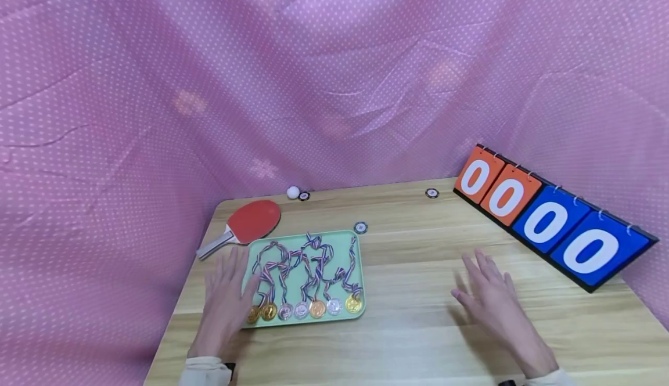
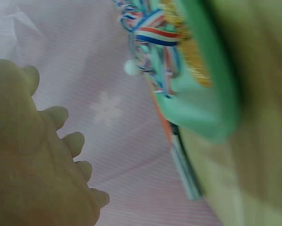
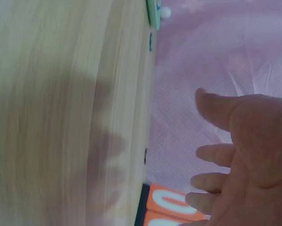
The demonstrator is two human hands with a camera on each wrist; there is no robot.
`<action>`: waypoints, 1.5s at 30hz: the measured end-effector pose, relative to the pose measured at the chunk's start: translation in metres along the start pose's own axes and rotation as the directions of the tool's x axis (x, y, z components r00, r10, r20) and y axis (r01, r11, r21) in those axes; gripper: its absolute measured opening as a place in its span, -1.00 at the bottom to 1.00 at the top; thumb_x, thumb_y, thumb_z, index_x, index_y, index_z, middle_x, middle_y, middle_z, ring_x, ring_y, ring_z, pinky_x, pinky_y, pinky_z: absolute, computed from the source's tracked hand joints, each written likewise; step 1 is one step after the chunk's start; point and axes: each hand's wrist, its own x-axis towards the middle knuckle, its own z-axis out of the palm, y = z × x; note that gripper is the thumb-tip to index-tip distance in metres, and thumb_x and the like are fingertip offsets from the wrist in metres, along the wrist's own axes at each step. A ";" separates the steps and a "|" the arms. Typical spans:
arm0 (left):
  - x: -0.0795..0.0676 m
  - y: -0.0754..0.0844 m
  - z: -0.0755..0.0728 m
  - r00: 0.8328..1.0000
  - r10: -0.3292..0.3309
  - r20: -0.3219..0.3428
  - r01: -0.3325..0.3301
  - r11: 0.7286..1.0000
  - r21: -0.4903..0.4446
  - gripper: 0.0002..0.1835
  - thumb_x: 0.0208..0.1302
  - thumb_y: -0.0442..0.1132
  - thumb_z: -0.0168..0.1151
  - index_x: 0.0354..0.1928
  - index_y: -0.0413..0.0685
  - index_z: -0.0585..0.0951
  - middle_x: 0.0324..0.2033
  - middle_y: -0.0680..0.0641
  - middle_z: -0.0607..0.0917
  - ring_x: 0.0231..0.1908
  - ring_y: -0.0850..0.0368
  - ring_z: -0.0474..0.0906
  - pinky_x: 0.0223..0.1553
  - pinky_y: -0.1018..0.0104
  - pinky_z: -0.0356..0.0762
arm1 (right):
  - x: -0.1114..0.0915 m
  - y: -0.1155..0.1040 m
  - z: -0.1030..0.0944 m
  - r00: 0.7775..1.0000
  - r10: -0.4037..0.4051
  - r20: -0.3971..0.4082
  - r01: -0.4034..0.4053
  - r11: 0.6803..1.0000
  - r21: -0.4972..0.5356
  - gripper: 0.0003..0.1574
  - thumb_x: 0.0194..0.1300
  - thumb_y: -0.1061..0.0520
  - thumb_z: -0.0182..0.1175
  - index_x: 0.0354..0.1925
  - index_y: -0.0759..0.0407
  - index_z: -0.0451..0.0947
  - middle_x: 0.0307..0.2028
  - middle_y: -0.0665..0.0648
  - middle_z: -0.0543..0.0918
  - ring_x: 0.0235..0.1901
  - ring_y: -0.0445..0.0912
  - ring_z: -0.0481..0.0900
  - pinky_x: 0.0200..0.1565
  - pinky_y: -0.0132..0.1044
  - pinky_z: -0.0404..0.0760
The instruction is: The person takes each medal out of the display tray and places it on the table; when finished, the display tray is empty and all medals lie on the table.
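Observation:
My left hand (image 1: pixel 226 296) hovers at the left edge of a light green tray (image 1: pixel 337 244), fingers spread and holding nothing. Gold, silver and bronze-coloured medals (image 1: pixel 317 309) lie in a row along the tray's near side, their striped ribbons (image 1: pixel 282 255) loosely bunched behind them. In the left wrist view the palm (image 2: pixel 28 155) is apart from the tray (image 2: pixel 216 94). Over the table's right part is my right hand (image 1: pixel 493 302), also with straight fingers and nothing held; its shadow falls on the wood in the right wrist view, beside the hand (image 3: pixel 254 150).
A red table tennis bat (image 1: pixel 254 222) lies behind the tray's left corner. At the back edge sits a white ball (image 1: pixel 293 192) beside a poker chip (image 1: pixel 304 197); more chips (image 1: pixel 360 227) lie farther right. A flip scoreboard (image 1: pixel 546 215) showing zeros stands at right. Pink cloth (image 1: pixel 334 84) surrounds the table.

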 end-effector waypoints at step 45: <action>-0.020 -0.084 0.032 0.958 -0.246 0.151 0.282 0.908 -0.311 -0.57 0.40 -0.16 0.13 0.28 -0.03 0.49 -0.05 -0.14 0.67 0.02 -0.06 0.57 0.15 -0.03 0.47 | 0.065 -0.154 0.134 1.000 -0.021 0.022 0.018 0.995 0.102 -0.73 0.13 -0.07 0.38 -0.22 0.01 0.73 -0.27 0.04 0.75 -0.34 -0.05 0.64 -0.45 -0.23 0.42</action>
